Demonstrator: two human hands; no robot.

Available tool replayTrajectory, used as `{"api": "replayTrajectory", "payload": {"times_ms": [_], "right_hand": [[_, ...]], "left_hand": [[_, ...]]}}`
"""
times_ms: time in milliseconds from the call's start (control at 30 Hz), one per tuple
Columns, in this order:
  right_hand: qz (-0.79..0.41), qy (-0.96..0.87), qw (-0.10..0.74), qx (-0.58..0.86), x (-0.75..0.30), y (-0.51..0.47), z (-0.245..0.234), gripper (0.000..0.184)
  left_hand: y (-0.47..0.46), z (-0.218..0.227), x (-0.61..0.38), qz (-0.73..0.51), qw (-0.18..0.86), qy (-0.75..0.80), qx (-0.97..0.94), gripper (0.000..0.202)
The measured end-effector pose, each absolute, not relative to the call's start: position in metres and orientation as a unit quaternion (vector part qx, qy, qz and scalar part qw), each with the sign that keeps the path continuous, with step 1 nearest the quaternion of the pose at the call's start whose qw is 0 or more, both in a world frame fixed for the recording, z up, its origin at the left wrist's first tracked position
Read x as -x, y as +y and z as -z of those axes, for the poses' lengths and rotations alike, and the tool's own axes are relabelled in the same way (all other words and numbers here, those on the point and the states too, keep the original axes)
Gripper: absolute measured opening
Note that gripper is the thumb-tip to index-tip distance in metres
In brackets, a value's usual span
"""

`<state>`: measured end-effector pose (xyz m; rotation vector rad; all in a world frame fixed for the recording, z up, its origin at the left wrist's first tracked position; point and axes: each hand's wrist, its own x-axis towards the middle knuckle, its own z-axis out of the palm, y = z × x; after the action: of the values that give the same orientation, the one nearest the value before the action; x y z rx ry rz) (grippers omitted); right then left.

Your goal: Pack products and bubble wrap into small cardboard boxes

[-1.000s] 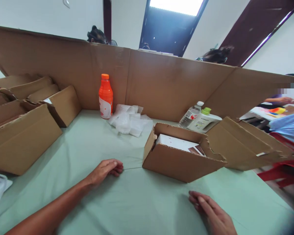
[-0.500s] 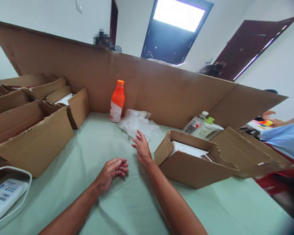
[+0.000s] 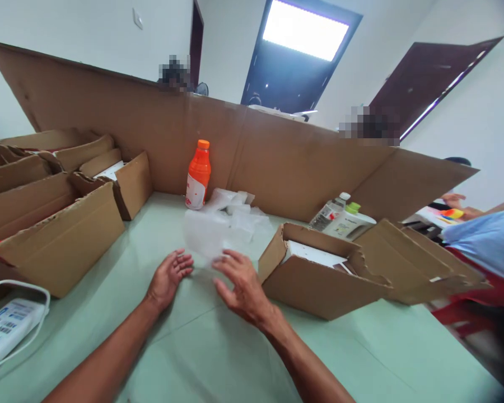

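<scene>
The right hand (image 3: 241,288) holds a sheet (image 3: 204,235) of thin clear wrap by its near edge, fingers loosely curled and thumb under; the exact pinch is blurred. The sheet stands lifted off the table (image 3: 218,358), above and between both hands and just in front of the pile (image 3: 246,218) of similar wrap. The left hand (image 3: 167,277) lies beside it, palm up, fingers spread, holding nothing and just short of the sheet's lower corner. A sheet this light and limp probably handles best with a soft two-handed hold: the free hand takes the opposite corner so it hangs flat and neither folds on itself nor drags more wrap from the pile. Squeezing hard would only crumple it. The wrap looks filmy, milky-clear and faintly cushioned, and the pile is rumpled in soft folds. Behind the pile stands an orange bottle (image 3: 198,174) of smooth plastic, upright against a tall screen (image 3: 298,162) of matte brown cardboard. Just right of the right hand sits an open box (image 3: 319,285) with torn, ragged edges and a flat white item (image 3: 315,254) inside. More boxes (image 3: 63,240) of the same rough board line the left side. The table cover is smooth pale green, with slight creases.
</scene>
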<state>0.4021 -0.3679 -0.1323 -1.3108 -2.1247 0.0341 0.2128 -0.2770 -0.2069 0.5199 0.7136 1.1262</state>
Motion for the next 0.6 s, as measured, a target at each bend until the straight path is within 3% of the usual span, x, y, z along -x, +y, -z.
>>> {"api": "replayTrajectory", "payload": {"times_ms": [100,267,500,600], "right_hand": [[-0.079,-0.852,0.216,0.47,-0.406,-0.413,0.161,0.021],[-0.125,-0.812,0.248,0.513,-0.424,-0.458,0.193,0.017],[-0.119,-0.769,0.261,0.571,-0.433,-0.456,0.199,0.024],[-0.123,-0.78,0.246,0.562,-0.427,-0.45,0.19,0.029]], "left_hand": [[-0.274,0.199,-0.201,-0.529,0.741,0.347,-0.225,0.03],[-0.284,0.189,-0.191,-0.488,0.717,0.403,-0.293,0.054],[-0.336,0.181,-0.18,-0.399,0.605,0.502,-0.471,0.043],[-0.358,0.183,-0.176,-0.377,0.482,0.537,-0.581,0.039]]}}
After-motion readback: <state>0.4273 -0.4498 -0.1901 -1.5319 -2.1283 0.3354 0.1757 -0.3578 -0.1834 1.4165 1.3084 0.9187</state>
